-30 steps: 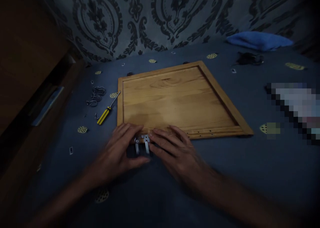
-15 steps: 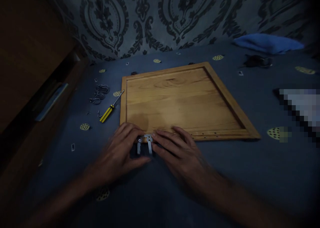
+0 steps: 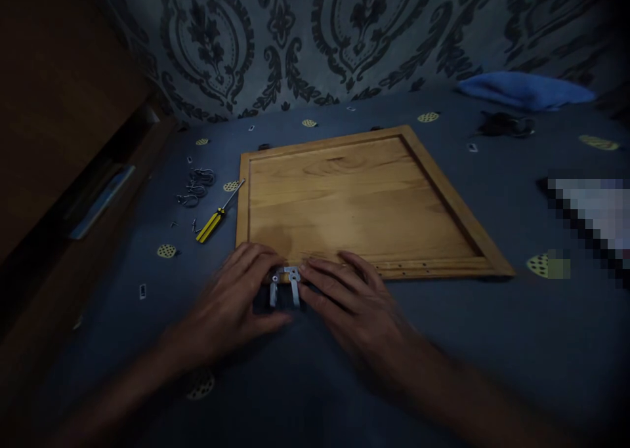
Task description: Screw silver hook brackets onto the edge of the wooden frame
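Observation:
A framed wooden panel (image 3: 344, 192) lies flat on the blue patterned cloth. At its near edge, toward the left, sits a silvery metal bracket (image 3: 294, 285) with two legs jutting toward me and a screw head in its left part. My left hand (image 3: 241, 287) curls around the bracket's left end, fingers on the panel's rim and thumb stretched below the edge. From the other side my right hand (image 3: 349, 294) grips the bracket's right end with its fingertips, the other fingers resting on the frame. My fingers partly hide the bracket.
A yellow-handled screwdriver (image 3: 211, 224) lies with its tip at the panel's left side. Beyond it are looped metal pieces (image 3: 199, 182) and small screws (image 3: 195, 225). At the right are a dark tangled item (image 3: 504, 124), a blue cloth (image 3: 526, 90) and a blurred-out flat object (image 3: 590, 205).
My left thumb has drawn back slightly to the left. The bracket and both hands otherwise stay nearly in place; the view has shifted a little.

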`<state>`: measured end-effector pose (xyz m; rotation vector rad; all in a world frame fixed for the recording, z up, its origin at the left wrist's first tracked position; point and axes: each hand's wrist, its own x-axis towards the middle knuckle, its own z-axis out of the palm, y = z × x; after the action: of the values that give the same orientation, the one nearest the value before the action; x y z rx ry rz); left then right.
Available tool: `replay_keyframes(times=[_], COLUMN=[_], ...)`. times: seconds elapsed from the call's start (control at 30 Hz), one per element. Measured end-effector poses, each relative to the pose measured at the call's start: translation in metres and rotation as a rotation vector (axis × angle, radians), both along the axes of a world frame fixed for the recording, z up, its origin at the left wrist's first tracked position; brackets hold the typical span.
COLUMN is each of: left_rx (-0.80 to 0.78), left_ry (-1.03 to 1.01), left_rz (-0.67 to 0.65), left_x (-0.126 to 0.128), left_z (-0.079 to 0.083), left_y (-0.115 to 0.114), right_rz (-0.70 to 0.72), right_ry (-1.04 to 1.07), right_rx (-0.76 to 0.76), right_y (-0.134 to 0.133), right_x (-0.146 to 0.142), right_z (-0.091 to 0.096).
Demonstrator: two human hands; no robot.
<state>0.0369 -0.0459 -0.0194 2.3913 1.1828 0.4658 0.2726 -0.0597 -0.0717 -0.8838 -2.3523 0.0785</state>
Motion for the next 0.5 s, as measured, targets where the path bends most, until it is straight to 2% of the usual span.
replay_keyframes(times=[0.5], left_rx=[0.138], left_ry=[0.007], left_rz=[-0.004], left_x=[0.01], left_z=[-0.006], left_y=[0.001], right_rz=[0.004], right_ry=[0.016], right_rx=[0.018], right_y=[-0.001], right_x=[-0.001], right_z=[0.001])
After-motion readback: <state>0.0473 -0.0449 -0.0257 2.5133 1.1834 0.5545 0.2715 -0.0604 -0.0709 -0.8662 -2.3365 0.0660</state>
